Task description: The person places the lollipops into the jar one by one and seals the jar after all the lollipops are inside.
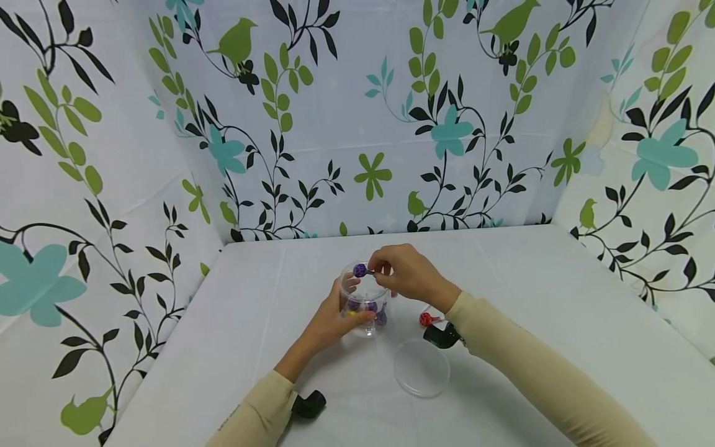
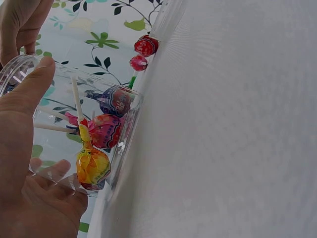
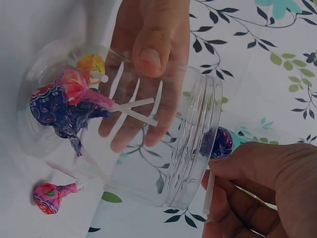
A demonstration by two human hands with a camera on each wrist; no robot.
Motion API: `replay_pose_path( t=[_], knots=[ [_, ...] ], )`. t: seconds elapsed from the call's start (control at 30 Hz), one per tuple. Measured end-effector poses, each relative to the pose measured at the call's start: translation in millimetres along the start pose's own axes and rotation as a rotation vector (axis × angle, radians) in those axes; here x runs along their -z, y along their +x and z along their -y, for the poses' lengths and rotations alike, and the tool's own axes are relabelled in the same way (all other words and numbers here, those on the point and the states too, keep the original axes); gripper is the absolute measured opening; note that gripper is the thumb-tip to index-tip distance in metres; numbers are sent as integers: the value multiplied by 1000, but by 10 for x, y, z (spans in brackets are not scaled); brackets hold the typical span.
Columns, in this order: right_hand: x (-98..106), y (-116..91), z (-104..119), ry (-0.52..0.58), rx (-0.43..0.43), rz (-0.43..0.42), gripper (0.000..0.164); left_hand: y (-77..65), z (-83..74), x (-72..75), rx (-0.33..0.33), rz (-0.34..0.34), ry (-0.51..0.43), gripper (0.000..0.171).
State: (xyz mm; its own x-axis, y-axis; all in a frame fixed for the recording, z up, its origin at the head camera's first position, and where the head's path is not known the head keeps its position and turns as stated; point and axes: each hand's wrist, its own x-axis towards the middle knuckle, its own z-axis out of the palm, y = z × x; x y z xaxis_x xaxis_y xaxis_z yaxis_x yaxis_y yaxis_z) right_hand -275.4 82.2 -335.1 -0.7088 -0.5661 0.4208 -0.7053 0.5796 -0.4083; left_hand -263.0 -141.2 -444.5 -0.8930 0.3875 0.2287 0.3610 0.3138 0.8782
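My left hand (image 1: 339,316) grips a clear plastic jar (image 2: 130,148) from the side, thumb across its front and fingers behind it. Inside the jar lie several wrapped lollipops: a yellow one (image 2: 92,166), a pink one (image 2: 105,131) and a dark blue one (image 2: 116,101), their white sticks pointing toward the mouth. Right at the jar's open mouth, my right hand (image 1: 410,273) pinches a purple-wrapped lollipop (image 1: 360,270) by its stick; its head overlaps the rim in the right wrist view (image 3: 223,143).
A round clear lid (image 1: 421,369) lies on the white table (image 1: 491,354) in front of the jar. A red lollipop (image 1: 428,319) rests right of the jar under the right forearm, and a pink one (image 3: 48,197) lies beside the jar. Patterned cloth walls (image 1: 335,130) surround the table.
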Motion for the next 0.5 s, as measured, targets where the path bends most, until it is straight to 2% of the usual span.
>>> replay_pose_path(
  t=[0.5],
  knots=[
    [-16, 1, 18, 40, 15, 22, 13, 13, 42, 3, -4, -7, 38, 102]
  ],
)
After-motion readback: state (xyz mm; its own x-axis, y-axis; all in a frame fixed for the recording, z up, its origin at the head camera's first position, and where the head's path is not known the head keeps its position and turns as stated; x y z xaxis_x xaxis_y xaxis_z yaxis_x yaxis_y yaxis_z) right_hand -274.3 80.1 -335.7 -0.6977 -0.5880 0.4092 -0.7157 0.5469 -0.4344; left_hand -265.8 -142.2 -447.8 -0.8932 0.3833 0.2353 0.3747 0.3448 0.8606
